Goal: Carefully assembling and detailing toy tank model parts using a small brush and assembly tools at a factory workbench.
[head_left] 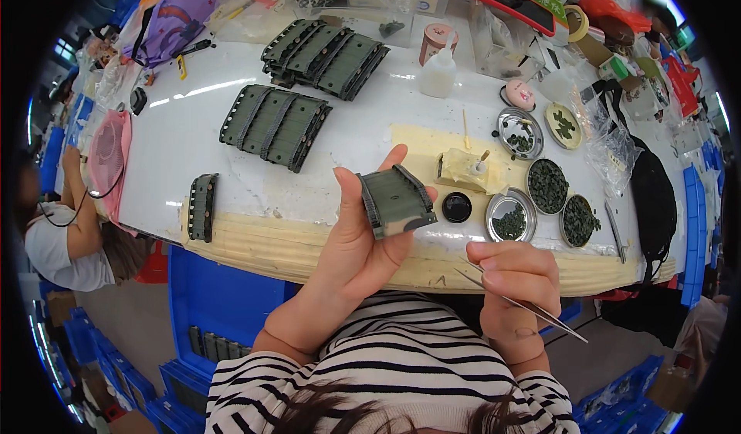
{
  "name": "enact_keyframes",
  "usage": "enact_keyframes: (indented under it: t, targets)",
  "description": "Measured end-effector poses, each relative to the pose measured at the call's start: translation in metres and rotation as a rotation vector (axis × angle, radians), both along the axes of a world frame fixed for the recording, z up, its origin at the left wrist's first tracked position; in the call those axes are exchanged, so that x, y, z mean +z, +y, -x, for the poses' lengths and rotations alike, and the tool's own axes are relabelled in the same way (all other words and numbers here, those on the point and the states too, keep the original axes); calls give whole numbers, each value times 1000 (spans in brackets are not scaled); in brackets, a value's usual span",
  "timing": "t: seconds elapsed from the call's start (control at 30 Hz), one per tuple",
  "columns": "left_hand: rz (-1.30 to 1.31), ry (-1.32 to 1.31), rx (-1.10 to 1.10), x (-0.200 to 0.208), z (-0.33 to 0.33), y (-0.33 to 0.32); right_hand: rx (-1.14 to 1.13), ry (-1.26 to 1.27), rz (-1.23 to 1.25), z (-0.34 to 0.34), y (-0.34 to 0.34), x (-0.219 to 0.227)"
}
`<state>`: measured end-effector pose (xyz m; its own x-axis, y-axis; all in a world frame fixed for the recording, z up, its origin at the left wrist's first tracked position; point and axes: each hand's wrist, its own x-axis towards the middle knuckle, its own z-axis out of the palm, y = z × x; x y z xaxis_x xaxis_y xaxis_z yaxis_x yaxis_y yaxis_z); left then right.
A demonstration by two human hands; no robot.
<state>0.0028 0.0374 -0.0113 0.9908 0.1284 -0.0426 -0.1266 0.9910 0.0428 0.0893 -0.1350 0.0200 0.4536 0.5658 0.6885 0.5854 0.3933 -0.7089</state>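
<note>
My left hand (347,229) is closed round the edges of a small olive-green molded model part (395,199). Ribbed bands run along two of its sides, and a tan and dark patch marks its near end. My right hand (519,280) pinches metal tweezers (562,326), their points toward the left, apart from the part. Beyond that hand stands a silver tin (509,239) of tiny dark-green pieces, with a small round black pot (457,207) to its left. Two more tins of green pieces, one a round tin (528,185) and the other a smaller tin (566,237), stand farther right.
Similar green parts lie in a far stack (324,57), a nearer row (275,125) and singly as a part (203,207) at the left. A tape-wrapped block (457,168), a white squeeze bottle (439,75) and a black mask (653,202) are around. Someone sits at the left.
</note>
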Motion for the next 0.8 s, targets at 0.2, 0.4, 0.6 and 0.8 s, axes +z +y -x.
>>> enact_keyframes:
  t: [0.2,0.4,0.6,0.8]
  targets:
    - [283,56,-148,10,-4,-1,-11,-13,4,3,3,-1]
    - [240,175,-100,12,-11,-2,-14,-31,9,1,2,-5]
    - [256,177,-96,8,-13,-2,-5,-40,30,0,2,-6]
    - [261,174,-98,8,-13,-1,-9,-50,26,0,4,-7]
